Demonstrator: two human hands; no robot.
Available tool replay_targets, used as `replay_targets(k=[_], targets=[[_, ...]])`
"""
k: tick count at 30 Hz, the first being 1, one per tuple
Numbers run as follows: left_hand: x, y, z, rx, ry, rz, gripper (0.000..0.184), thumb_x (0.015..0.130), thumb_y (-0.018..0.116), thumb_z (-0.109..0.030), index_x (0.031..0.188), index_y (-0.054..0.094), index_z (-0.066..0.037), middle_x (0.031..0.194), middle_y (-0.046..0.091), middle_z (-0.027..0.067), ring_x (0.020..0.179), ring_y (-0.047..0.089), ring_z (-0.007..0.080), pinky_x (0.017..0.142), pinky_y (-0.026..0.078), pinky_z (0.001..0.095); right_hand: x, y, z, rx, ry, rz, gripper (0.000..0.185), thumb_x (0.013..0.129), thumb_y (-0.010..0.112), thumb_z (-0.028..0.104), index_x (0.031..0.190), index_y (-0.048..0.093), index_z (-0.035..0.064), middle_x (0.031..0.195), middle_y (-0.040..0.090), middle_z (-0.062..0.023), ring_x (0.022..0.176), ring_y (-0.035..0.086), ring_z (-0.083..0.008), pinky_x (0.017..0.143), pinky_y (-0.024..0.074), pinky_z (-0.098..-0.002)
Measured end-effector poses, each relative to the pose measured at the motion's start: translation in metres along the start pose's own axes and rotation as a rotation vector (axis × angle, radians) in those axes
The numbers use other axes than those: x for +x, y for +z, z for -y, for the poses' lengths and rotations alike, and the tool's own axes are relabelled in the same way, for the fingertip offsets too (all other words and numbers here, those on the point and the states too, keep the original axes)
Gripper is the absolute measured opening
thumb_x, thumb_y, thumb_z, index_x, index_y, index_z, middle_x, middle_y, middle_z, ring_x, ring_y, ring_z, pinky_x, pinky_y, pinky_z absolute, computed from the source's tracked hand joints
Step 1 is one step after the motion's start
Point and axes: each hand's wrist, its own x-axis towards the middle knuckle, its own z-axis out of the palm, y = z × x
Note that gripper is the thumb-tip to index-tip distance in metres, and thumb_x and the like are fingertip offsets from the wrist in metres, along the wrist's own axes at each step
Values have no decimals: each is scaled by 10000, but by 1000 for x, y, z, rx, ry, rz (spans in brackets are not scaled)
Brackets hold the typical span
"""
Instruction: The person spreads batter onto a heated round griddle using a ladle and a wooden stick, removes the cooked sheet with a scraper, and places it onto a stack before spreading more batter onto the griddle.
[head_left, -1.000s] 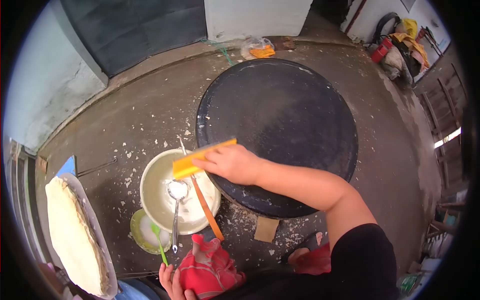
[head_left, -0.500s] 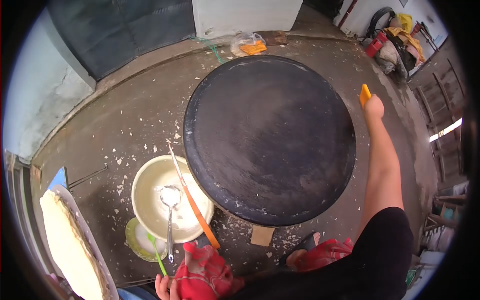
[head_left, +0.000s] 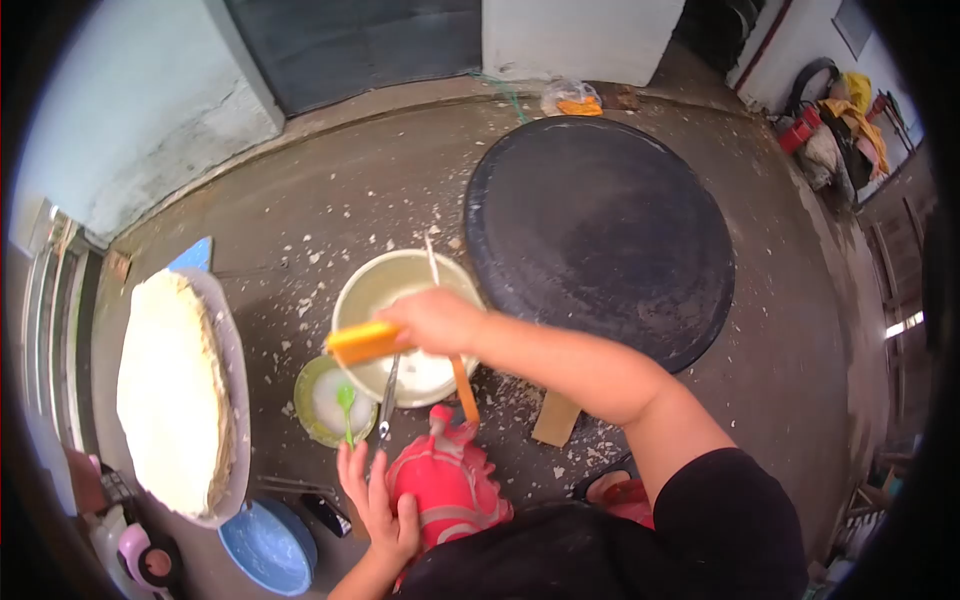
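Note:
My right hand (head_left: 432, 320) is closed on a yellow scraper (head_left: 364, 343), above the cream bowl (head_left: 352, 290). A metal ladle (head_left: 388, 395) and a long orange-handled stick (head_left: 464, 388) lean in that bowl. My left hand (head_left: 378, 503) has its fingers apart and holds nothing, beside the red cloth (head_left: 447, 480) on my knee. Just beyond its fingertips is a green bowl (head_left: 306, 405) of white contents with a green spoon (head_left: 346, 400). To the right lies a large round black griddle (head_left: 600, 235) with a bare surface.
A tall stack of pale flat sheets (head_left: 175, 395) rests on a tray (head_left: 238, 400) at the left. Below it stands a blue basin (head_left: 268, 545). A piece of cardboard (head_left: 556, 418) lies by the griddle. A plastic bag (head_left: 572, 98) sits by the wall.
My right hand has swung back from the griddle's far right side to the cream bowl with the scraper. My left hand now shows more fully, and the view has shifted left.

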Motion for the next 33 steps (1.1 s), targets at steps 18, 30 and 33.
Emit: replay_targets(k=[18, 30, 33], targets=[[75, -196, 234, -662, -808, -825, 264, 868, 460, -43, 1091, 449, 98, 969, 557, 163, 807, 593, 243, 692, 520, 349, -140, 47, 57, 378, 538, -329, 366, 817, 527, -3, 1179, 477, 13, 973, 564, -61, 853, 557, -105, 740, 452, -233], [26, -199, 225, -504, -995, -627, 488, 830, 535, -177, 1215, 366, 70, 1115, 484, 184, 834, 586, 250, 691, 513, 304, -154, 165, -26, 430, 831, -46, 410, 760, 640, 155, 1108, 511, -19, 926, 616, -112, 757, 607, -167, 694, 480, -278], [-5, -178, 189, -190, -750, -678, 425, 827, 546, -193, 1190, 459, 11, 1077, 525, 140, 844, 570, 161, 647, 467, 264, -127, 176, -13, 491, 1090, -5, 664, 720, 679, 170, 1251, 340, -39, 1029, 571, -172, 854, 593, -208, 735, 484, -311]])
